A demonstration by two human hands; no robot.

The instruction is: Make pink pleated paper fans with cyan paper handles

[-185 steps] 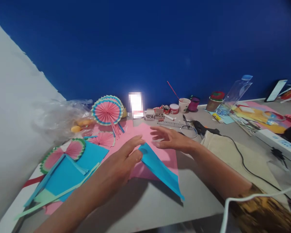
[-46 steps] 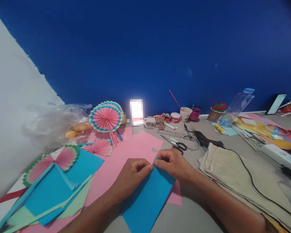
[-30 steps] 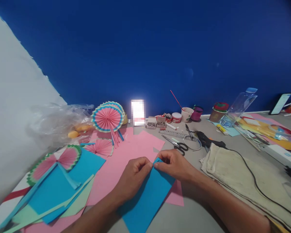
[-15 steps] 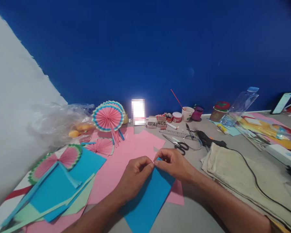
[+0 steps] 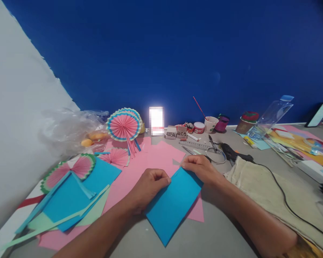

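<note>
A blue sheet of paper (image 5: 174, 204) slants between my two hands above the grey table, its lower corner pointing toward me. My left hand (image 5: 153, 186) is closed on its left edge, thumb and fingers pinching near the upper part. At the top corner my right hand (image 5: 200, 168) pinches the same sheet between thumb and curled fingers. Pink paper (image 5: 134, 179) lies beneath and beyond the hands. Scissors (image 5: 187, 150) lie just past my right hand, which hides most of them.
A pleated pink paper fan (image 5: 123, 125) stands at back left, near a pink-green fan (image 5: 70, 172) on blue paper. Behind are a ruler (image 5: 195, 145), a white cup (image 5: 211, 124) and a glue gun (image 5: 234, 154). A folded cloth (image 5: 274, 200) and cord lie right.
My hands have moved apart along the blue sheet, my right hand shifting right and slightly up. More of the sheet shows, and its lower corner has come into view.
</note>
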